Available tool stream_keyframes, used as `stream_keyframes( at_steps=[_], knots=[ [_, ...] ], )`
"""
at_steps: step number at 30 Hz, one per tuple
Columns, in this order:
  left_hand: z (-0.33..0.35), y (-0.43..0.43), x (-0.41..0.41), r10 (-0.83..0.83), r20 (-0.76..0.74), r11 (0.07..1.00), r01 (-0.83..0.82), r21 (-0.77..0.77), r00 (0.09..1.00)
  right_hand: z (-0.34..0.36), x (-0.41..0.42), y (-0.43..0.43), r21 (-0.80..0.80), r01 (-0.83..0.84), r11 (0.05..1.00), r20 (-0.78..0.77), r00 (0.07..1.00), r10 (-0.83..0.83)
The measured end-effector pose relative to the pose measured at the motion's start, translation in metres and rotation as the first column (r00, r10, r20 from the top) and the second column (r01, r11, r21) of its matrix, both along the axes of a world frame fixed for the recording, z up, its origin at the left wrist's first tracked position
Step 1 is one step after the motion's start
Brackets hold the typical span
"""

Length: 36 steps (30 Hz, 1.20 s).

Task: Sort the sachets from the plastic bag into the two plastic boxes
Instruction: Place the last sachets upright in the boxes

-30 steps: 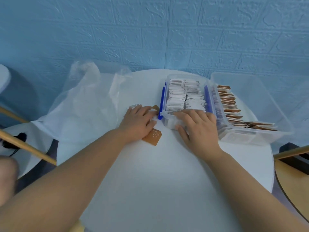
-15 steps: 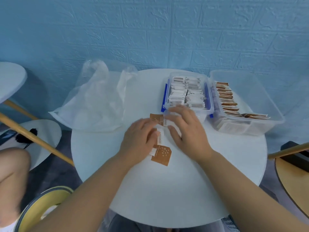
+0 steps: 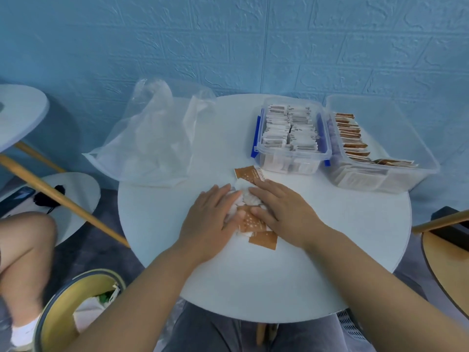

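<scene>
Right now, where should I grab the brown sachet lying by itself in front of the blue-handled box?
The brown sachet lies flat on the table. Probably pinch its left short end, coming from the left: that end is free, while the right hand sits by its right end and the blue-handled box stands close behind.

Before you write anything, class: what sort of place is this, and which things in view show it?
Probably a café or casual seating corner: a small round white table, another round table with wooden legs beside it, and a blue brick-pattern wall. A plastic box full of sachets fits that.
</scene>
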<state>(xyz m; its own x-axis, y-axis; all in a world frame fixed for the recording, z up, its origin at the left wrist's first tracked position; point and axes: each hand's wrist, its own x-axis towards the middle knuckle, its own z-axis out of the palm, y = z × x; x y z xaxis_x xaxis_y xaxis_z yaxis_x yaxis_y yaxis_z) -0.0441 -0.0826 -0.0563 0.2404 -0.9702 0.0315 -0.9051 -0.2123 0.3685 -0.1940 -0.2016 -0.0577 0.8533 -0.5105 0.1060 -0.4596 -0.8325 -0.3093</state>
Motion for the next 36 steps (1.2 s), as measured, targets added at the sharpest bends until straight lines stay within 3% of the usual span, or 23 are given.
stream_keyframes(
  at_steps=[4,9,12,14,17,23,26,28,31,34,36],
  knots=[
    [-0.003,0.000,-0.008,-0.057,0.095,0.998,0.053,0.041,0.994,0.000,-0.027,0.013,-0.028,0.012,1.000,-0.039,0.999,-0.013],
    [0.004,-0.013,-0.005,0.100,0.030,0.995,-0.100,0.007,0.995,0.006,-0.031,0.022,0.118,0.097,0.988,0.153,0.982,-0.115],
    [0.013,-0.026,-0.001,0.116,0.028,0.993,-0.115,-0.015,0.993,0.004,-0.034,0.028,0.103,-0.013,0.995,0.149,0.989,-0.003],
    [0.016,-0.037,0.000,0.013,0.073,1.000,-0.013,-0.006,0.997,-0.002,-0.038,0.029,0.068,-0.026,0.997,0.156,0.988,0.015],
    [0.016,-0.048,0.000,-0.112,0.070,0.993,0.109,0.045,0.991,-0.005,-0.048,0.025,0.053,0.094,0.994,0.235,0.966,-0.104],
    [0.027,-0.044,0.007,-0.063,-0.051,0.997,0.060,-0.056,0.997,0.000,-0.063,0.022,0.120,0.317,0.941,0.317,0.886,-0.339],
    [0.031,-0.050,0.008,0.019,0.005,0.999,-0.019,-0.030,1.000,0.007,-0.058,0.020,0.162,0.420,0.893,0.242,0.860,-0.448],
    [0.033,-0.058,0.006,0.067,0.060,0.995,-0.071,0.067,0.996,0.011,-0.051,0.013,0.179,0.482,0.858,0.164,0.845,-0.509],
    [0.036,-0.068,0.003,0.067,0.145,0.984,-0.089,0.155,0.987,0.015,-0.039,0.001,0.111,0.520,0.847,0.045,0.849,-0.527],
    [0.043,-0.072,-0.001,0.095,0.024,0.987,-0.097,0.128,0.995,0.012,-0.034,-0.003,0.056,0.452,0.890,-0.029,0.892,-0.451],
    [0.045,-0.070,-0.004,0.113,-0.134,0.990,-0.100,0.097,0.985,0.011,-0.037,-0.003,0.096,0.411,0.906,0.040,0.908,-0.417]
  ],
)
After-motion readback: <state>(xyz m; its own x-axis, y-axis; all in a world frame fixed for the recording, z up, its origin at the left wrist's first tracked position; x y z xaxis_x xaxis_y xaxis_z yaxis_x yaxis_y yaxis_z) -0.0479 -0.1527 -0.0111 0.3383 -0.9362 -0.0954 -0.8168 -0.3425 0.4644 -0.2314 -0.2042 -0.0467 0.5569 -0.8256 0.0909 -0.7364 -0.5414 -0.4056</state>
